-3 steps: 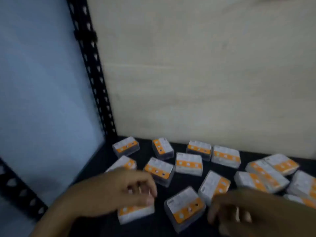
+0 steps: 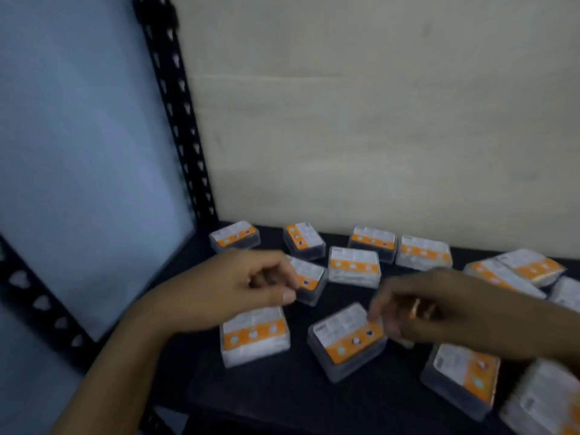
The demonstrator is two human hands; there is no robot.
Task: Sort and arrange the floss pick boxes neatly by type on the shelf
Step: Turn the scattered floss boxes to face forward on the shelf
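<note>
The sorting looks barely begun: the floss pick boxes (image 2: 354,266) lie scattered at odd angles across the dark shelf (image 2: 282,400), no rows or groups formed. The left hand (image 2: 238,287) has its fingers (image 2: 287,297) curled at the edge of one box (image 2: 309,282); the right hand (image 2: 439,309) hovers by another (image 2: 346,340), fingers blurred, so grip cannot be told

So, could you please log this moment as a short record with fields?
surface: black shelf board
items: small clear plastic floss pick boxes with orange-banded labels, scattered flat, unsorted
left hand: fingers pinching one box
right hand: fingertips at the edge of a nearer box, grip unclear
backdrop: pale wooden panel
image: motion-blurred
</note>
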